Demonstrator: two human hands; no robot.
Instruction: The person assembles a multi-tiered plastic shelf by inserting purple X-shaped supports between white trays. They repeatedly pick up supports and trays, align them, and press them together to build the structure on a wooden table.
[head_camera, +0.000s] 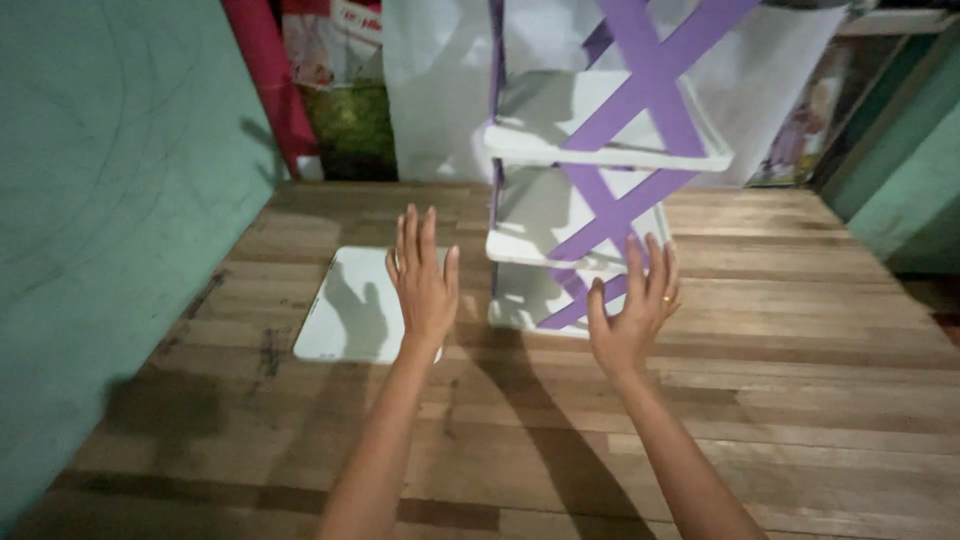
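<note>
1. Wooden plank floor (800, 400), worn and dark-stained in places; teal wall (100, 200) along the left, more teal at far right.
2. At the back: white sheet (440, 90), red strip (262, 80) leaning beside it, colourful clutter behind, too dim to make out.
3. One rack (600, 200), standing on the floor just ahead of the hands: three white trays stacked in tiers, purple slats crossing in X shapes on the near side, a purple post at its left corner.
4. Rack top cut off by the upper edge; bottom tray partly hidden behind the right hand.
5. One loose white panel (350, 305), flat on the floor left of the rack, apart from it.
6. Two hands: left hand (422, 285) open, fingers spread, hovering over the panel's right edge, holding nothing.
7. Right hand (632, 310) open, palm forward, fingers up, ring on one finger, near the lowest tray; contact cannot be told.
8. Forearm shadows across the planks.
</note>
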